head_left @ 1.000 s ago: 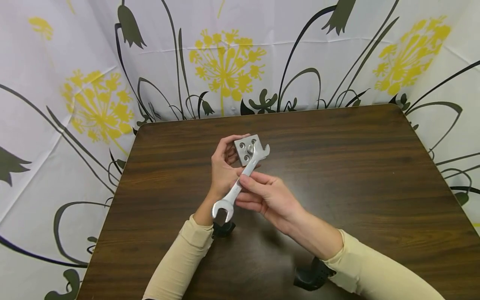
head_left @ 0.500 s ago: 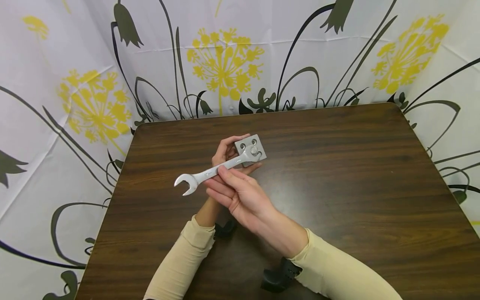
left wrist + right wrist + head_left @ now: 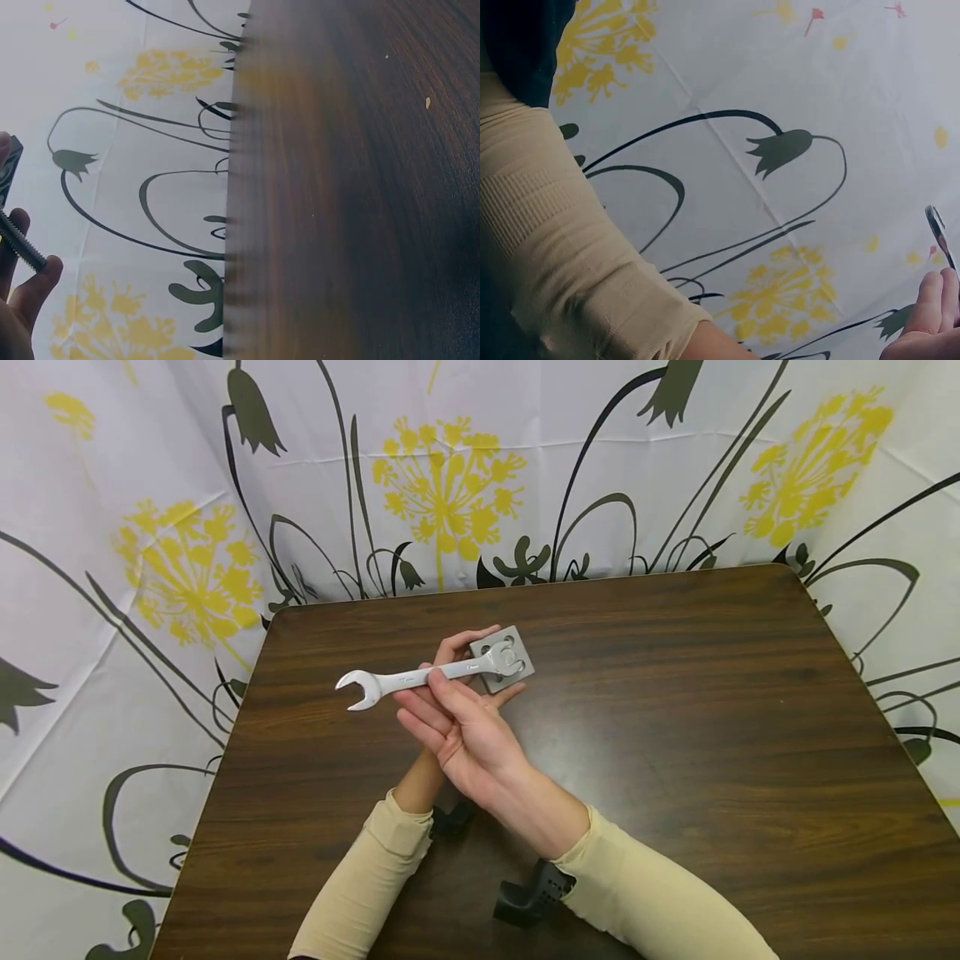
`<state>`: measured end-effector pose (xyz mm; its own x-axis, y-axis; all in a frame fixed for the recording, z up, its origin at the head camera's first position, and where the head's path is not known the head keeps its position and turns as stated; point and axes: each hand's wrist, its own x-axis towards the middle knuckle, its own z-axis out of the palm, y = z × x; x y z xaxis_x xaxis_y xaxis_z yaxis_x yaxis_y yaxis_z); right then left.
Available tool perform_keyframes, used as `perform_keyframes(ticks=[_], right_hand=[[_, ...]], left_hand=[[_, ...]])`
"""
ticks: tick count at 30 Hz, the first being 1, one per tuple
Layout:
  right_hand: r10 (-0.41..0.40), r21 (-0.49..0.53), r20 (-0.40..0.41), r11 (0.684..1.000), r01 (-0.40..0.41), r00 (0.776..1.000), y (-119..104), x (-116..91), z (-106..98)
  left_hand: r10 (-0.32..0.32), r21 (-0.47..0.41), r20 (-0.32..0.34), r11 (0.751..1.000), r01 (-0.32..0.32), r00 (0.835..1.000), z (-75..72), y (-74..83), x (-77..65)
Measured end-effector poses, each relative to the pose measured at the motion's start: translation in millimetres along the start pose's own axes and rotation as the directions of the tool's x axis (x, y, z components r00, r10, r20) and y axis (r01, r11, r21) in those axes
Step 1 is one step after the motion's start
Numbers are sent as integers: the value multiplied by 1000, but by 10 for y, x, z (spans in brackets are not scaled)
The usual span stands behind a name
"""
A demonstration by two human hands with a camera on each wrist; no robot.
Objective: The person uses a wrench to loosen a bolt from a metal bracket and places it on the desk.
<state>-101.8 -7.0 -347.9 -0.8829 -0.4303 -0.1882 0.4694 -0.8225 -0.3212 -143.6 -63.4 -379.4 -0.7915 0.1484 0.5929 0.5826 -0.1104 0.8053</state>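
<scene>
My left hand [image 3: 453, 648] grips a grey metal block [image 3: 524, 658] with round holes in its face, held above the table. A bolt head [image 3: 508, 656] stands on that face, and the bolt's threaded shank [image 3: 25, 246] sticks out behind, near the fingertips in the left wrist view. Between thumb and fingers, my right hand [image 3: 480, 739] pinches a silver open-end wrench [image 3: 411, 678] at mid-handle. One wrench end lies at the bolt head; its free end points left. The right wrist view catches only the wrench's tip [image 3: 935, 225]. Behind the right hand, my left palm is partly hidden.
Below both hands spreads a dark wood-grain table [image 3: 675, 718]. A white curtain [image 3: 585, 410] with yellow and dark green flower prints hangs along its back and sides. Black wrist camera mounts [image 3: 528, 893] hang under the forearms.
The wrench's free end has swung from lower front up to the left, and its other end has come onto the bolt head. My right hand moved left with it; the left hand stays nearly still.
</scene>
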Motion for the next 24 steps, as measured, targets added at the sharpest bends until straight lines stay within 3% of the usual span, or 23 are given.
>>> perform_keyframes(ticks=[11,17,24], right_hand=[[51,-27,37,998,-50,998,-12,-3,-42],[53,-50,61,998,-50,997,-59,7,-57],[96,-111,80,990,-87,992,-138,0,-146]], left_hand=[[68,75,4,995,-68,998,0,-8,60],[63,48,36,997,-65,997,-6,-71,33],[58,65,8,996,-58,998,-60,-114,26]])
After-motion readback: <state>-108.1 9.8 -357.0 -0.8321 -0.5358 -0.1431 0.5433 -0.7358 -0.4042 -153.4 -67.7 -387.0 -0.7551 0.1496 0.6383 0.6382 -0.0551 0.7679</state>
